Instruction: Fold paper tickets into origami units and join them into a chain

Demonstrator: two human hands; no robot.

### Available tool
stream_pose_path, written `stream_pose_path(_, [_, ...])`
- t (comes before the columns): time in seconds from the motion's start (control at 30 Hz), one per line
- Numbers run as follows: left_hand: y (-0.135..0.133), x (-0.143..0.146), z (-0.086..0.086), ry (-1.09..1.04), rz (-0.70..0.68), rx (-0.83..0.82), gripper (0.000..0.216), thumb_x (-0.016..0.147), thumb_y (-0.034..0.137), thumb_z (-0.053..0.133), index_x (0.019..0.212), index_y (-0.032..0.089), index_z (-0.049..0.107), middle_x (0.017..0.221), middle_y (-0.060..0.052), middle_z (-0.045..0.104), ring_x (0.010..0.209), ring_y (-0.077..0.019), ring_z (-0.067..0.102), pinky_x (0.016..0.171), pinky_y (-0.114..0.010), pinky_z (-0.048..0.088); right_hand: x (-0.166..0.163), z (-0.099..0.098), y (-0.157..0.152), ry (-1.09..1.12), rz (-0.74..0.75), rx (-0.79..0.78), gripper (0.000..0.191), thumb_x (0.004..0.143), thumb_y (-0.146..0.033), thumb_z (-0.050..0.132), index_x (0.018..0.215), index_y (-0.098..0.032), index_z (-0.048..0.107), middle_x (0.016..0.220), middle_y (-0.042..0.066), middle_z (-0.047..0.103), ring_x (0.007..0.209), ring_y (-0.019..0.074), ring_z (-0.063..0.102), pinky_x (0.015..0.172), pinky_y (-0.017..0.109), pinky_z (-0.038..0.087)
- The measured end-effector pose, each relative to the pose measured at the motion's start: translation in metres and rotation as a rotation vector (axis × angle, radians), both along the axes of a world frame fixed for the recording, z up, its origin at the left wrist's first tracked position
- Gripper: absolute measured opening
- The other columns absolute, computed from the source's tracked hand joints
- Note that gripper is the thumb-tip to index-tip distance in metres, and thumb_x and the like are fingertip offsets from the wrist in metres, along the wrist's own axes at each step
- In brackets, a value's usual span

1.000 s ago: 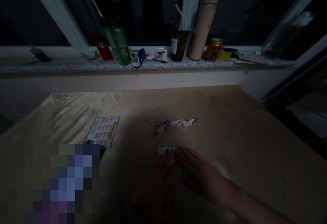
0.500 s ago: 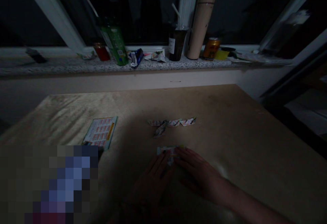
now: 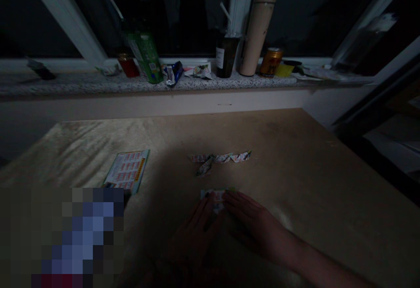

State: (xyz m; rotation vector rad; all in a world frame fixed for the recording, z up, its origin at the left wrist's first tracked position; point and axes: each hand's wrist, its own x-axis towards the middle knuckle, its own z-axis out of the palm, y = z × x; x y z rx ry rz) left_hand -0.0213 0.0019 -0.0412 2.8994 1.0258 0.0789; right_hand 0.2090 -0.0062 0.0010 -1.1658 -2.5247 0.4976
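Observation:
A small printed sheet of paper point(image 3: 218, 195), apparently partly folded, lies on the table in front of me. My left hand point(image 3: 196, 224) rests on its left side with the fingers stretched out and lying flat. From the right, my right hand point(image 3: 251, 213) presses its extended fingers flat on the same paper, close beside the left fingertips. The two hands hide the paper's lower part. Just beyond are several folded strips of printed paper point(image 3: 223, 159), lined up in a row, with one slanting toward me. Shadow darkens the left hand.
A printed card with red number grids point(image 3: 129, 170) lies at the left, near a pixelated patch. Along the stone windowsill point(image 3: 193, 86) stand a green bottle point(image 3: 149, 58), a dark cup with a straw point(image 3: 226, 56), a tall pinkish flask point(image 3: 257, 34) and an orange can point(image 3: 271, 62).
The hands and the paper have stayed almost in place; my view has shifted very slightly. The folded strips and the card lie as before.

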Motion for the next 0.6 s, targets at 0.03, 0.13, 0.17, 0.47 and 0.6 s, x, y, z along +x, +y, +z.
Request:
stream_pose_path(0.03, [-0.0002, 0.0000, -0.0002, 0.010, 0.004, -0.013, 0.081, 0.079, 0.065, 0.042, 0.143, 0.025, 0.013, 0.147, -0.016, 0.021, 0.130, -0.0361, 0.026, 0.098, -0.046, 0.031, -0.0003, -0.0003, -0.0002, 0.006, -0.002, 0.013, 0.052, 0.083, -0.021, 0.052, 0.134, -0.015, 0.040, 0.140, 0.008, 0.040, 0.130, 0.0214, 0.032, 0.108, 0.040, 0.030])
stream_pose_path(0.13, [-0.0005, 0.0004, 0.0010, 0.023, 0.004, -0.055, 0.094, 0.070, 0.075, 0.042, 0.143, 0.024, 0.014, 0.147, -0.017, 0.021, 0.130, -0.0377, 0.026, 0.098, -0.047, 0.032, -0.0011, 0.0000, 0.0000, 0.006, -0.002, 0.042, 0.053, 0.083, -0.022, 0.052, 0.134, -0.016, 0.039, 0.139, 0.007, 0.042, 0.129, 0.0218, 0.034, 0.107, 0.040, 0.032])
stream_pose_path(0.17, [-0.0003, 0.0007, 0.0018, 0.027, 0.007, -0.056, 0.094, 0.069, 0.076, 0.042, 0.143, 0.024, 0.014, 0.147, -0.017, 0.021, 0.130, -0.0373, 0.026, 0.098, -0.046, 0.032, -0.0014, 0.0005, 0.0004, -0.001, 0.001, 0.051, 0.052, 0.084, -0.022, 0.051, 0.135, -0.016, 0.039, 0.138, 0.007, 0.042, 0.129, 0.0218, 0.034, 0.107, 0.040, 0.031])
stream_pose_path(0.47, [0.0041, -0.0025, 0.0026, 0.024, -0.030, -0.015, 0.086, 0.073, 0.075, 0.035, 0.141, 0.024, 0.024, 0.147, -0.013, 0.025, 0.130, -0.0336, 0.026, 0.103, -0.044, 0.023, -0.0049, 0.0062, 0.0032, -0.087, 0.022, 0.061, 0.049, 0.089, -0.027, 0.046, 0.136, -0.016, 0.036, 0.136, 0.007, 0.045, 0.130, 0.0221, 0.032, 0.112, 0.046, 0.016])
stream_pose_path(0.6, [0.0026, -0.0041, -0.0027, -0.037, -0.034, 0.020, 0.084, 0.074, 0.074, 0.037, 0.140, 0.022, 0.029, 0.147, -0.015, 0.024, 0.131, -0.0355, 0.024, 0.101, -0.045, 0.025, -0.0082, 0.0035, 0.0063, -0.109, -0.016, 0.067, 0.059, 0.085, -0.026, 0.051, 0.139, -0.015, 0.029, 0.138, 0.011, 0.042, 0.132, 0.0242, 0.027, 0.111, 0.048, 0.018])
